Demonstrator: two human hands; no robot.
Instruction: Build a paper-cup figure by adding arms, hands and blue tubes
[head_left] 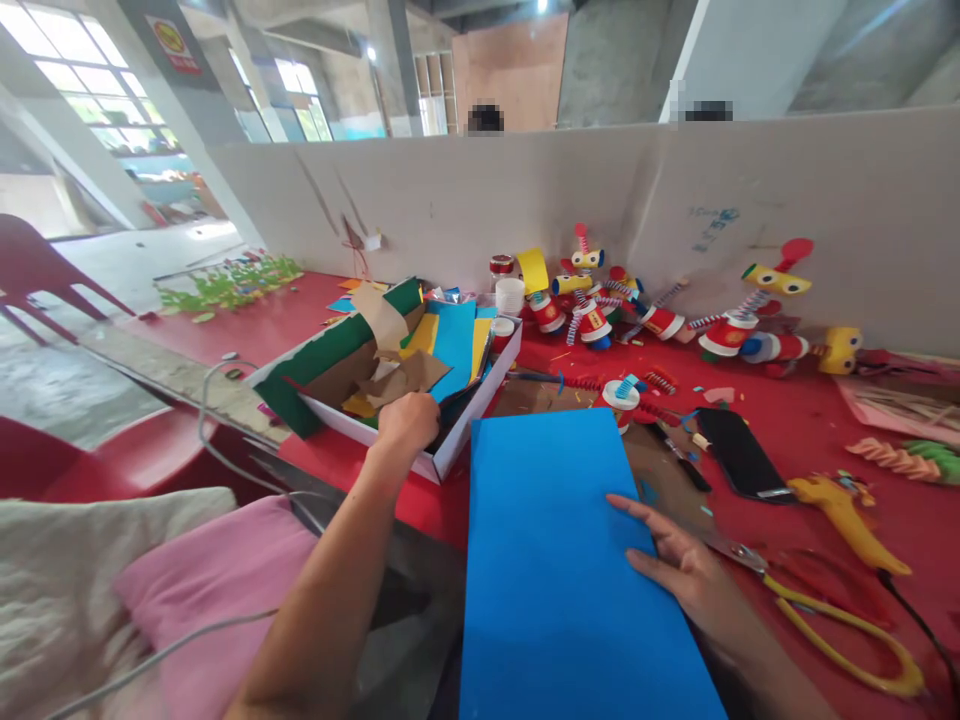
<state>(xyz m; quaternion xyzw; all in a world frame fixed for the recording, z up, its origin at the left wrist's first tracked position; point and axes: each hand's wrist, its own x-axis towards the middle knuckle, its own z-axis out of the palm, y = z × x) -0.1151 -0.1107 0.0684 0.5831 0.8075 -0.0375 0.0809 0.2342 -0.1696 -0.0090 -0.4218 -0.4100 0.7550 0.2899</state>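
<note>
A big blue paper sheet [559, 570] lies in front of me, reaching over the red table's near edge. My right hand [679, 565] rests flat on its right side, fingers stretched out. My left hand [409, 420] reaches into a white box [457, 450] full of coloured paper and brown card scraps; its fingers are curled down among the sheets and what they grip is hidden.
Yellow-handled scissors [840, 625], a yellow glue gun [847, 515] and a black phone [739, 452] lie on the red table [810, 430] to the right. Paper-cup figures [592, 320] line the white partition. A pink cushion [202, 580] and red chairs are at the left.
</note>
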